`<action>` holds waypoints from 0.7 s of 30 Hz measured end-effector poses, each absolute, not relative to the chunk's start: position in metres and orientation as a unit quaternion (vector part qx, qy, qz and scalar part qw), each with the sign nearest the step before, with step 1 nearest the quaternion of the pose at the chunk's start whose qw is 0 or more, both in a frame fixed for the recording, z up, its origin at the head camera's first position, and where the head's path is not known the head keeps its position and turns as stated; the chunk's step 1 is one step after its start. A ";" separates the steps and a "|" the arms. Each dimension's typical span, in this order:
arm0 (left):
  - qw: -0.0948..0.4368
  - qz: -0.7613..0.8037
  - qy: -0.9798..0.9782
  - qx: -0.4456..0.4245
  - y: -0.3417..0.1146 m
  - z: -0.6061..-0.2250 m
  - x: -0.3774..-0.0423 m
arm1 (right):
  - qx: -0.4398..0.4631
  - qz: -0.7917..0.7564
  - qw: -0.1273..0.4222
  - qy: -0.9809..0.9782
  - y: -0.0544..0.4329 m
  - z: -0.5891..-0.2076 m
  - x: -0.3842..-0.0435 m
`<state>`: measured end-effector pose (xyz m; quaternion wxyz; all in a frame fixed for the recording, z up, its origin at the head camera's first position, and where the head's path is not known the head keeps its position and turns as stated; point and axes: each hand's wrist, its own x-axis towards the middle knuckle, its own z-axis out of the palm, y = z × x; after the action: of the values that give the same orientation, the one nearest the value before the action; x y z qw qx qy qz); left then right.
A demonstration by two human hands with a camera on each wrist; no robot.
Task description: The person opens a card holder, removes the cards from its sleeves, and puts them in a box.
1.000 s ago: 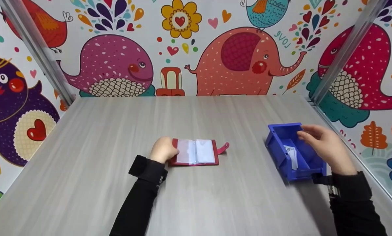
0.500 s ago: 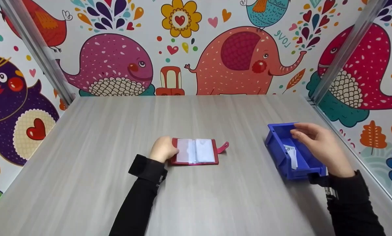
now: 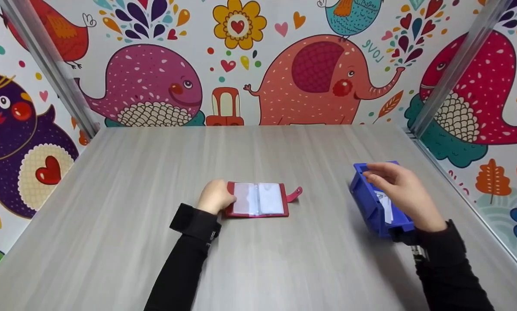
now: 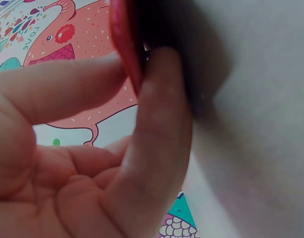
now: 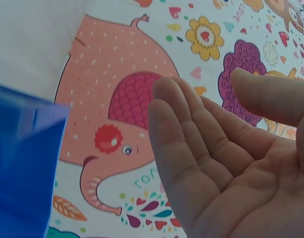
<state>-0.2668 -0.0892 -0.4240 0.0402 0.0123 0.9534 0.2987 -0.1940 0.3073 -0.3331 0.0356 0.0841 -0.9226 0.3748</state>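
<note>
My left hand (image 3: 215, 197) pinches the left edge of a small red card holder (image 3: 285, 205), which lies spread on the table with clear plastic sleeves facing up. In the left wrist view, thumb and index finger grip the red cover (image 4: 126, 42) from its two sides. A pink snap strap (image 3: 295, 195) sticks out from the holder's right side. Over the blue plastic bin (image 3: 364, 203) hovers my right hand (image 3: 403, 194), palm facing left, with nothing in its fingers. The right wrist view shows that palm bare and its fingers loosely extended. White printed cards or slips (image 3: 386, 206) lie inside the bin, partly hidden.
A light wood-grain table (image 3: 154, 164) carries both things, the bin to the right of the card holder. Walls with cartoon animals (image 3: 310, 82) enclose it at the back and sides, with metal posts (image 3: 453, 69) in the corners.
My right hand has moved left across the bin, from its right side to over its middle and left rim. The left hand and the card holder stay where they were.
</note>
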 end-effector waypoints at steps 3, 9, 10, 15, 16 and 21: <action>0.041 0.302 0.952 0.010 -0.089 -0.424 -0.267 | 0.090 0.384 0.030 -0.918 0.297 -0.336 -0.197; 0.034 0.299 0.954 0.016 -0.090 -0.425 -0.267 | 0.107 0.393 0.028 -0.913 0.278 -0.344 -0.203; 0.034 0.296 0.954 0.018 -0.090 -0.426 -0.267 | 0.113 0.393 0.029 -0.912 0.275 -0.346 -0.205; 0.038 0.290 0.956 0.020 -0.090 -0.426 -0.268 | 0.141 0.389 0.040 -0.909 0.257 -0.356 -0.212; 0.039 0.289 0.956 0.019 -0.090 -0.426 -0.268 | 0.144 0.390 0.040 -0.908 0.253 -0.358 -0.213; 0.039 0.286 0.957 0.019 -0.090 -0.426 -0.267 | 0.163 0.401 0.037 -0.901 0.235 -0.367 -0.219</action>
<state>-0.2674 -0.0899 -0.4259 0.0390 0.0187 0.9572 0.2860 -0.2187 0.2347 -0.3669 0.0370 0.1627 -0.9006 0.4013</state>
